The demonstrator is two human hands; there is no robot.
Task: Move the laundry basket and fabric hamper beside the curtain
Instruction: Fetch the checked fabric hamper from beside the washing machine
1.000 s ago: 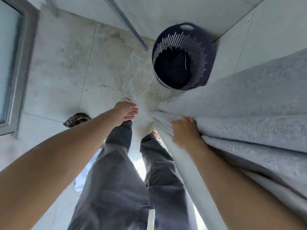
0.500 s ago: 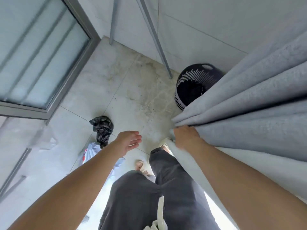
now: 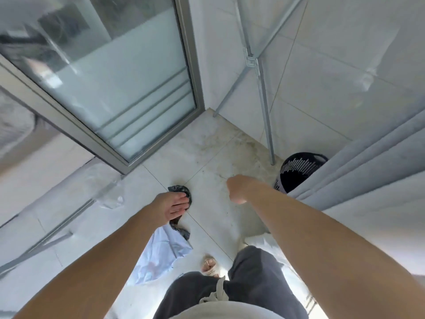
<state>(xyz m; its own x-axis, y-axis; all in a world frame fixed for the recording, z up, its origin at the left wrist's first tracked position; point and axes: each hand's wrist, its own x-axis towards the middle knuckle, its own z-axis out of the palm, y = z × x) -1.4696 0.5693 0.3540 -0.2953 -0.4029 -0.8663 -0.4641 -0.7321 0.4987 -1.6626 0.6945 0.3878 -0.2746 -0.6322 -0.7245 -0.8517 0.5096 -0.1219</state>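
Fingers of left hand (image 3: 174, 207) straight and relaxed, gripping nothing, spread just above a dark rag (image 3: 180, 188) on the floor (image 3: 207, 153); contact with it not clear. Fingers of right hand (image 3: 238, 189) loosely curled and turned partly away from the camera, nothing visible in them. Both arms stretched forward and down.

Basket (image 3: 299, 169) upright on the floor ahead and to the right, tucked against the curtain (image 3: 368, 176), with 1 fold hiding its right side. Already beside the curtain, by the look of it, so probably done with. Near the right hand, just beyond its knuckles and to their right; well apart from the left hand.

No hamper plainly in view. Pale blue cloth (image 3: 161, 252) crumpled on the floor under the left forearm, touching the rag's lower end; could be the hamper collapsed, could be plain laundry; impossible to say which.

If hamper: below and just behind the left fingers, toward the feet, its long axis running from the rag back to the left foot. Left hand clearly nearer of the 2. Likely needs a reach down and back, then a carry rightward across the body to the curtain.
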